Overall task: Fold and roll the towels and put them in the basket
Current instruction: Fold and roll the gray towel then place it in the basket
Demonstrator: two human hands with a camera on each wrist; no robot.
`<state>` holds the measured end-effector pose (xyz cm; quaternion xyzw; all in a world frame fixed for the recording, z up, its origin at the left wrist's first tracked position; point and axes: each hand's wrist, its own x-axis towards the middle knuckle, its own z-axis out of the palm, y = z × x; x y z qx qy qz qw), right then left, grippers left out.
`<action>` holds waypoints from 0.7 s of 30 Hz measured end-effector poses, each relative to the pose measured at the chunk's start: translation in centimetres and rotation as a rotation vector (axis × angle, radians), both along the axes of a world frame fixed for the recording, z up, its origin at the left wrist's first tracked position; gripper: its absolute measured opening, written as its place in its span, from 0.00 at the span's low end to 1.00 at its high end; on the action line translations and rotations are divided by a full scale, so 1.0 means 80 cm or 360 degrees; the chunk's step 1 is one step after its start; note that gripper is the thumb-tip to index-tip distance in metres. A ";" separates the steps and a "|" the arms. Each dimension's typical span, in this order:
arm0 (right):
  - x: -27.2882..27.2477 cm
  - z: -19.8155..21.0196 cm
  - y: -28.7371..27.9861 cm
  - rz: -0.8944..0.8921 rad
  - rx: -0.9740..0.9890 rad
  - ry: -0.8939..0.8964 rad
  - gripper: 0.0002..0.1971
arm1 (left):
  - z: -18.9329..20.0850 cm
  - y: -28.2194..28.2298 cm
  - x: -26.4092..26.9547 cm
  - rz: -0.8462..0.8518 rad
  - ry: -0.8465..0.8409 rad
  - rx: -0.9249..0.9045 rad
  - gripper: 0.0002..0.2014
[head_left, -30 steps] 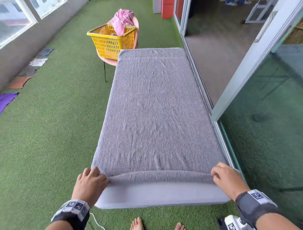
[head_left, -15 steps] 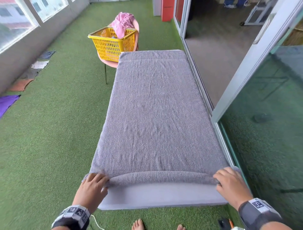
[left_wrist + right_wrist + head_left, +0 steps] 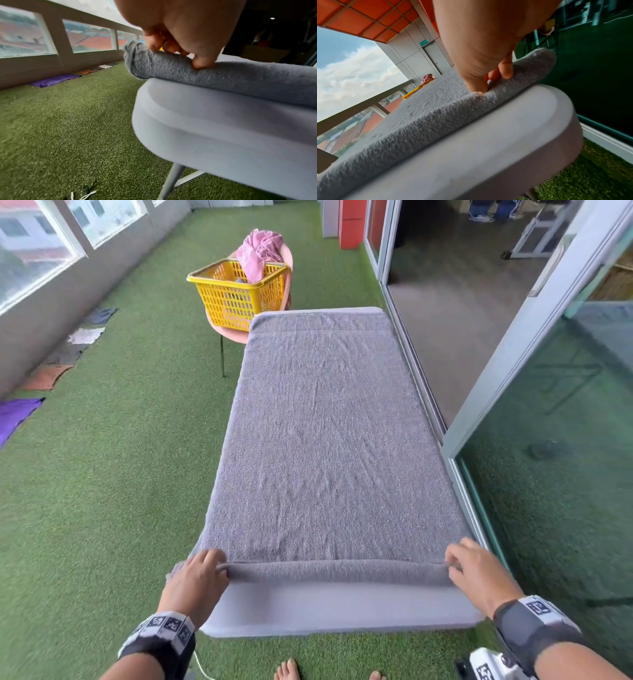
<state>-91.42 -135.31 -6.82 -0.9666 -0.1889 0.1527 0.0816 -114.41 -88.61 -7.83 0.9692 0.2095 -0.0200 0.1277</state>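
Note:
A long grey towel (image 3: 325, 433) lies flat along a white table (image 3: 342, 607), its near end turned into a thin roll (image 3: 335, 571). My left hand (image 3: 197, 580) grips the roll's left end (image 3: 154, 66) with curled fingers and thumb. My right hand (image 3: 479, 571) grips the roll's right end (image 3: 522, 75) the same way. A yellow basket (image 3: 236, 290) stands on a pink chair beyond the table's far left corner, with a pink towel (image 3: 258, 251) draped over its rim.
Green artificial turf (image 3: 102, 474) covers the floor. Several cloths (image 3: 44, 376) lie along the left wall under the windows. A sliding glass door (image 3: 548, 440) runs close along the table's right side. My bare toes (image 3: 287, 669) show below the table's near edge.
Both hands have rolled the towel's near end a little farther along the table. The view has tilted slightly, so the basket sits lower in the picture.

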 end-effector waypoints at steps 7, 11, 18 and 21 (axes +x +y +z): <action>-0.024 -0.004 -0.011 0.0274 -0.0115 -0.0110 0.19 | -0.007 -0.007 -0.003 -0.0226 0.0043 0.0137 0.23; -0.024 0.009 -0.006 0.0242 -0.0227 -0.0039 0.04 | -0.003 -0.002 -0.016 -0.0299 0.0187 0.0232 0.11; 0.002 0.009 0.003 0.0134 -0.0146 0.0078 0.16 | 0.006 -0.002 -0.015 -0.0147 0.0118 0.0220 0.11; -0.002 0.007 0.008 0.0073 -0.0099 -0.0094 0.10 | 0.007 -0.003 0.002 -0.0028 -0.0013 0.0041 0.06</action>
